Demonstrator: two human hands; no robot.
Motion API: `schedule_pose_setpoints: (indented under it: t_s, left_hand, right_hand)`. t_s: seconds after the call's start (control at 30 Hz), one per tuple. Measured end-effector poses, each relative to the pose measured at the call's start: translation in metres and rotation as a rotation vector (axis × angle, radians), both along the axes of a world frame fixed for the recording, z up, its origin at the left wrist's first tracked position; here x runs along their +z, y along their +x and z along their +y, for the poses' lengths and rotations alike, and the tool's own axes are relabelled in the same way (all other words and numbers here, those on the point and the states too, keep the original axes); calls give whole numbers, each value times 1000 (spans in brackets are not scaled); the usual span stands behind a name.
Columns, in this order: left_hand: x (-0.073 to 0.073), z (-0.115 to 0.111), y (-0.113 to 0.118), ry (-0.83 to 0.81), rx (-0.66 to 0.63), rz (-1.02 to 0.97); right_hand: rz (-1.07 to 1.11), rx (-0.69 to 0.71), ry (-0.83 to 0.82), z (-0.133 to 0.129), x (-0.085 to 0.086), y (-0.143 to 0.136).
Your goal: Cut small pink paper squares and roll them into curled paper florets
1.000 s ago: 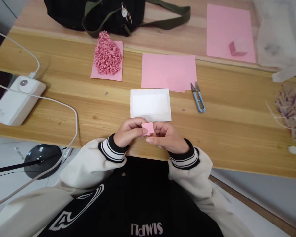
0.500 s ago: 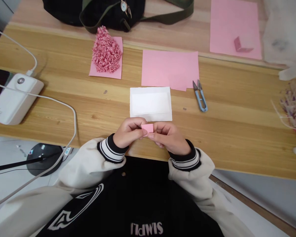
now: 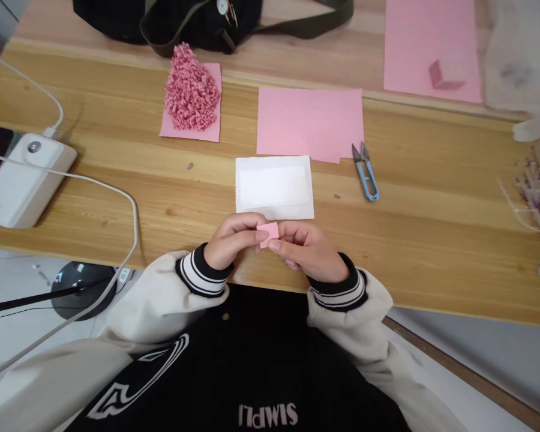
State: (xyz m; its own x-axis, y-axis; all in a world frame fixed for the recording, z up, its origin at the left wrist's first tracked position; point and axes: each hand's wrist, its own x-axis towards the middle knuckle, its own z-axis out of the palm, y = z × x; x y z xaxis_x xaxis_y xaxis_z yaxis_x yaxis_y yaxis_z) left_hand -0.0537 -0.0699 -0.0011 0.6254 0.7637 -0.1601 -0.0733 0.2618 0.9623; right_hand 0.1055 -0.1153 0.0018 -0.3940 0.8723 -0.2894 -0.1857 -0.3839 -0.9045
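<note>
Between my hands, near the table's front edge, is a small pink piece of paper. My left hand pinches it from the left, the thumb lying across its face. My right hand grips its lower right side between thumb and curled fingers. Just beyond my fingers lies a flat white paper packet with zigzag side edges. Pink paper sheets lie behind the packet, and blue thread snips rest at their right, blades pointing away from me.
A bundle of pink stamens sits on a pink sheet at the back left. At the left stands a white power bank with cables. A black bag lies behind. Far back right, a folded pink piece rests on another pink sheet.
The small pink paper has tilted a little, and my left thumb has moved up and further across it. The view has shifted slightly.
</note>
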Motion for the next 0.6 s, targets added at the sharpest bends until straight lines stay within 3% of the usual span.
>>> schedule_pose_setpoints:
  t_s: [0.6]
  left_hand:
    - [-1, 0, -1, 0, -9, 6]
  right_hand:
    - [1, 7, 18, 0, 2, 0]
